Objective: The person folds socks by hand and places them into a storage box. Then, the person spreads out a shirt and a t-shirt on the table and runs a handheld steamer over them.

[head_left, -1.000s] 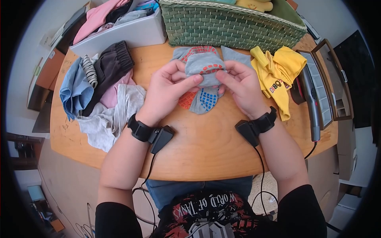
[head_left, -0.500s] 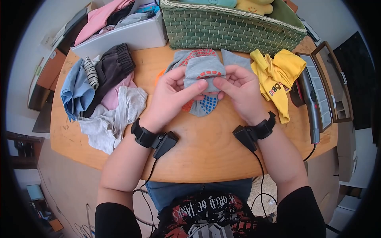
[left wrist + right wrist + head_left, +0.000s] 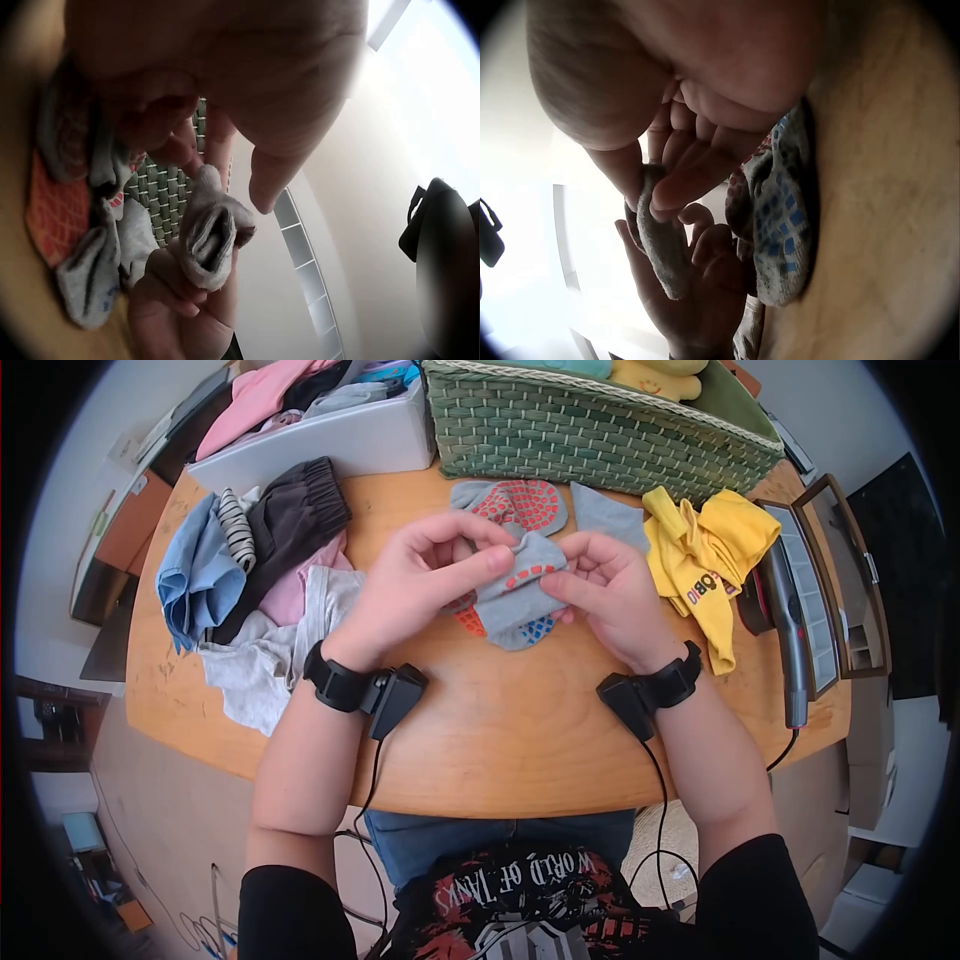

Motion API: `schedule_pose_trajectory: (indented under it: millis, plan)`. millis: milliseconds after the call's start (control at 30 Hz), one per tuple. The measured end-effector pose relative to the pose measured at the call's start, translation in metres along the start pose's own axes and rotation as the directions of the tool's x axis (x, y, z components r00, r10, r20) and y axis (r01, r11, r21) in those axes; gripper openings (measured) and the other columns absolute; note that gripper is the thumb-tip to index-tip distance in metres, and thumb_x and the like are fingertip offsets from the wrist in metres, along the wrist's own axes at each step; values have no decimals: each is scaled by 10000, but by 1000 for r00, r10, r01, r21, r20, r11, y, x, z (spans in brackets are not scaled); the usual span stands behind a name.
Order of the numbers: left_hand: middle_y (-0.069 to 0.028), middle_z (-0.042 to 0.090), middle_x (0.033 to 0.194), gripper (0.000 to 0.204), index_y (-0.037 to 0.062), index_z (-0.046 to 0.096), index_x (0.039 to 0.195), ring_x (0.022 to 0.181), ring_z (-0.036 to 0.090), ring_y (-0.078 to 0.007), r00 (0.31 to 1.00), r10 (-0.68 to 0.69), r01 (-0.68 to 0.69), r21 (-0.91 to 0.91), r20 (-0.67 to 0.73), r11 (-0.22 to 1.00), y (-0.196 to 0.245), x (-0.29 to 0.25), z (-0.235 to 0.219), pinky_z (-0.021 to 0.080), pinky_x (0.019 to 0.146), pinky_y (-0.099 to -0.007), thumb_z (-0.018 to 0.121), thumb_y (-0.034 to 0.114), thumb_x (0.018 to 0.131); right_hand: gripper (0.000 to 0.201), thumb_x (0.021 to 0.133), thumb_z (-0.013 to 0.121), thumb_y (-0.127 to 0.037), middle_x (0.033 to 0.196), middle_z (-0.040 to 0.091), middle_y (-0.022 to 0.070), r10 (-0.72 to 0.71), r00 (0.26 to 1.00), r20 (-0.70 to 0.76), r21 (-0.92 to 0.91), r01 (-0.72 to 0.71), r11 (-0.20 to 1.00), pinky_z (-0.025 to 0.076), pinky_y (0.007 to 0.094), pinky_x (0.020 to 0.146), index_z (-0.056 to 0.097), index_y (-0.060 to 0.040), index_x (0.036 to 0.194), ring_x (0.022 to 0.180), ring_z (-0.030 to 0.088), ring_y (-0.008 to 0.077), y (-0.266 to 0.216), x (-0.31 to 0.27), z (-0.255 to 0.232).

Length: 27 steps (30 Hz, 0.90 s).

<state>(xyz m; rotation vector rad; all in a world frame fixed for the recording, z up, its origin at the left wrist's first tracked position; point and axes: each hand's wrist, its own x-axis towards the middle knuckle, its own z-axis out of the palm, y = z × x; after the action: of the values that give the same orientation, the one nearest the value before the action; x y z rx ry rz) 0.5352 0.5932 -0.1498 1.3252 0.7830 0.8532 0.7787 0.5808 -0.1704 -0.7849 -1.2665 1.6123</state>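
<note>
A folded grey sock (image 3: 522, 590) with red grip dots is held up over the table. My right hand (image 3: 610, 590) pinches it between thumb and fingers at its right side. My left hand (image 3: 425, 580) is at its left edge; in the left wrist view the left thumb (image 3: 264, 184) stands apart from the sock (image 3: 210, 247), whose rolled opening faces the camera. Beneath and behind lie more grey socks, one with red dots (image 3: 540, 505), one with blue squares (image 3: 784, 225), and an orange-patterned piece (image 3: 56, 210).
Left on the wooden table (image 3: 480, 730) is a clothes pile with dark trousers (image 3: 290, 520) and a light-grey garment (image 3: 265, 670). Behind stand a white bin (image 3: 330, 440) and a green woven basket (image 3: 600, 435). A yellow garment (image 3: 705, 560), a corded styling tool (image 3: 785, 620) and a compartment box (image 3: 815, 590) lie right.
The sock has tilted, its left end raised, with the right hand still pinching it. The left hand has shifted slightly left, its thumb coming off the sock's front.
</note>
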Motion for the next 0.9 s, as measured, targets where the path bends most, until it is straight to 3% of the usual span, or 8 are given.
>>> schedule_pose_trajectory:
  millis: [133,200,400,500,667,833,900]
  plan:
    - [43,667,909,279,61,635,1184,690,516,7,1000,-8,9,-50,24,999,1,0,2,367,557,-164,732,174,947,195,908,758,-81,913,728,18,73,996,45,-25,-71,997,525,188,617,676,-17,1073,746,662,44,-3,-3,4]
    - [68,655,860,197,66,660,1097,660,494,21,984,-153,161,-84,87,983,9,-3,-3,335,538,-163,738,177,955,195,908,759,-84,908,727,16,70,996,46,-29,-69,997,524,185,617,676,-17,1071,740,660,43,-2,-2,4]
    - [51,645,825,144,71,632,1078,546,414,15,939,-143,252,-343,313,905,-8,-2,-13,255,475,-162,689,169,989,199,906,763,-86,885,721,9,97,989,112,-48,-92,995,515,181,615,674,-21,1072,721,651,39,3,-2,0]
    - [50,639,815,146,66,627,1070,503,358,10,941,-144,273,-438,305,856,-7,-1,-11,237,462,-161,682,177,993,193,903,764,-80,874,715,8,118,985,127,-55,-112,992,509,184,614,672,-25,1064,713,644,38,0,-2,2]
    - [44,645,838,219,36,641,1124,513,353,22,932,-181,291,-352,313,890,-6,0,-12,243,455,-165,709,180,973,191,891,771,-59,855,702,1,127,984,128,-84,-117,990,501,187,615,667,-25,1048,710,634,37,1,-3,4]
    - [33,686,905,240,32,663,1148,559,374,33,884,-218,330,-222,413,917,-8,-1,-17,240,458,-156,715,184,970,198,888,772,-52,853,696,-8,124,982,141,-130,-106,986,500,186,621,664,-27,1053,722,633,34,0,-4,7]
    - [35,685,903,229,31,665,1138,548,367,33,891,-202,322,-254,405,912,-10,0,-16,238,455,-158,707,185,975,197,889,772,-53,857,696,-7,124,983,137,-123,-107,987,501,187,624,663,-28,1052,725,633,34,1,-3,5]
